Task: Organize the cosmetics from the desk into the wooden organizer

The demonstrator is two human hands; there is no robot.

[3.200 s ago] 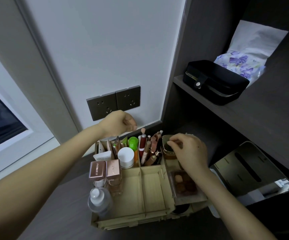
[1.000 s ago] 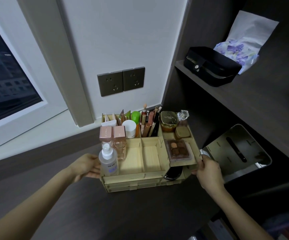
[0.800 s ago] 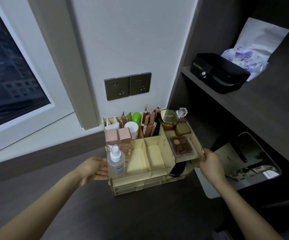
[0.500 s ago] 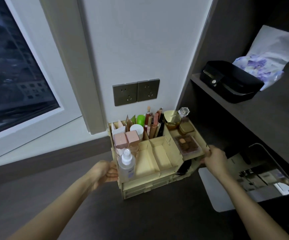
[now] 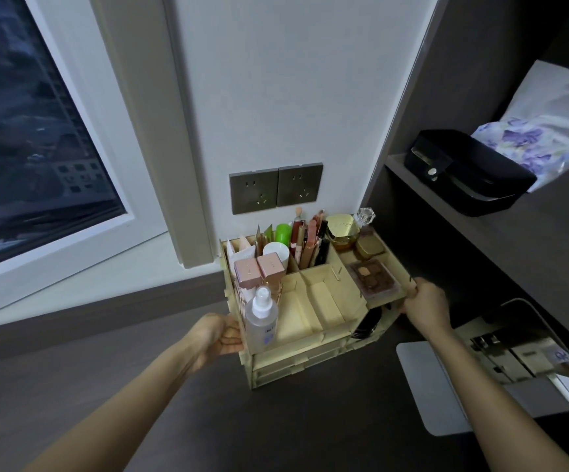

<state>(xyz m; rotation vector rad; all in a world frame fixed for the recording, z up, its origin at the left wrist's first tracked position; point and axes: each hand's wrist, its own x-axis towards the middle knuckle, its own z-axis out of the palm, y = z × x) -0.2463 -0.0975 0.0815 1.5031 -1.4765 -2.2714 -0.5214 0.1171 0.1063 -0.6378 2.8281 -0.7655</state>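
Note:
The pale wooden organizer [image 5: 324, 311] stands on the dark desk near the wall. It holds a clear spray bottle [image 5: 261, 316], two pink-capped bottles [image 5: 259, 269], a white jar, a green tube, several pencils and brushes [image 5: 306, 240], a gold jar [image 5: 342, 231], a gold compact and an eyeshadow palette [image 5: 373, 279]. A black item [image 5: 366, 323] lies in the slot under the palette shelf. My left hand [image 5: 216, 335] holds the organizer's left wall, fingers flat against it. My right hand [image 5: 424, 303] grips the right edge of the palette shelf.
A tilted mirror [image 5: 514, 356] on a grey base stands to the right of the organizer. Above it a dark shelf carries a black case [image 5: 467, 172] and a floral packet [image 5: 528, 144]. Two wall sockets [image 5: 276, 187] sit behind the organizer; a window [image 5: 31, 137] fills the left.
Earlier my hands were at the items in the organizer's back compartments. Since then both hands have taken the organizer's sides, and it has shifted back toward the wall and sockets.

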